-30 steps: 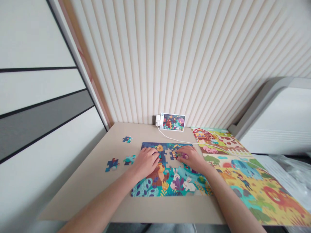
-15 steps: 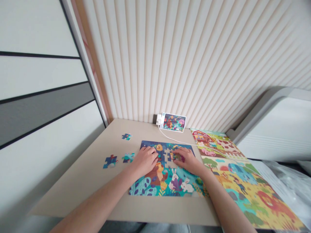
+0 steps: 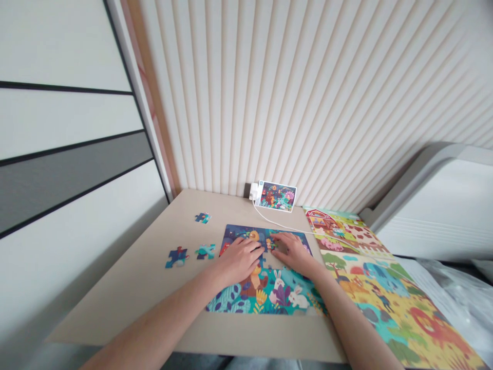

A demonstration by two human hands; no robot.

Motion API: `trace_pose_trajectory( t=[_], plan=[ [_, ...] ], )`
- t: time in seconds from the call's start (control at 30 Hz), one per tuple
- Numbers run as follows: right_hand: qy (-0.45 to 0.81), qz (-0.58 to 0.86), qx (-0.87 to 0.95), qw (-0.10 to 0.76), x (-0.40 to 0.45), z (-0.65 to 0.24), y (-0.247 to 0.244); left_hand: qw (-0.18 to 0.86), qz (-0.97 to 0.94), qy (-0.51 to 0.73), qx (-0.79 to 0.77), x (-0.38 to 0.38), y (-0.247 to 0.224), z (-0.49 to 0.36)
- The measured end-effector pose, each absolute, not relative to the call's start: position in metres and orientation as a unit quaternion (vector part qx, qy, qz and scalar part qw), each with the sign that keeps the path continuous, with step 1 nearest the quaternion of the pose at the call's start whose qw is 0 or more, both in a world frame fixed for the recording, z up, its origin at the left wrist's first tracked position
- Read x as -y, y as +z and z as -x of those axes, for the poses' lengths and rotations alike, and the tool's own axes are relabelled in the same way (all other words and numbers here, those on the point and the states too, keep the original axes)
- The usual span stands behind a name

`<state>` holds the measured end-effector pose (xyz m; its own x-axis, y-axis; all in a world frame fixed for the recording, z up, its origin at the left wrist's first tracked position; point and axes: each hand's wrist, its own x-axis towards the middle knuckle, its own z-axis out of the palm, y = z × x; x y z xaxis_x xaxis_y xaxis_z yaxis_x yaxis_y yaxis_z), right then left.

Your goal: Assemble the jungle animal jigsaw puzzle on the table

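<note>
A colourful jigsaw puzzle (image 3: 269, 295) with rabbits and plants lies on the beige table, a small gap showing near its middle. My left hand (image 3: 241, 259) rests palm down on its upper left part, fingertips at the gap's left edge. On the upper right part, my right hand (image 3: 295, 253) curves its fingers around a piece, thumb and fingertips touching the puzzle. Three loose pieces lie to the left: one at the back (image 3: 203, 218), one beside the puzzle (image 3: 205, 251) and one farther left (image 3: 177, 257).
A picture card (image 3: 277, 196) leans on the pleated wall beside a white charger (image 3: 253, 191), whose cable crosses the table. Farm and safari puzzles (image 3: 389, 293) lie at the right, near clear plastic wrapping (image 3: 458, 293).
My left hand has slid right across the puzzle toward my right hand. The gap between the hands looks narrower, with the upper middle pieces now closer together. The view has shifted slightly.
</note>
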<state>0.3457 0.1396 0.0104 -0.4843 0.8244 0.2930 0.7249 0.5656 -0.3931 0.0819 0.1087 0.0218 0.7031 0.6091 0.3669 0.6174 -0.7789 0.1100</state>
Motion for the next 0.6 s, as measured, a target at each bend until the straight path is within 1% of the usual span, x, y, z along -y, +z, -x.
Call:
trace_pose_trajectory(
  t=[0.27,0.6],
  plan=[
    [0.097,0.453,0.855,0.232,-0.133,-0.349,0.016,0.004,0.928,-0.201,0.315,-0.116,0.012,-0.084],
    [0.069,0.432,0.871,0.225,-0.128,-0.351,0.021,-0.02,0.928,-0.2,0.315,-0.119,0.017,-0.089]
  ],
)
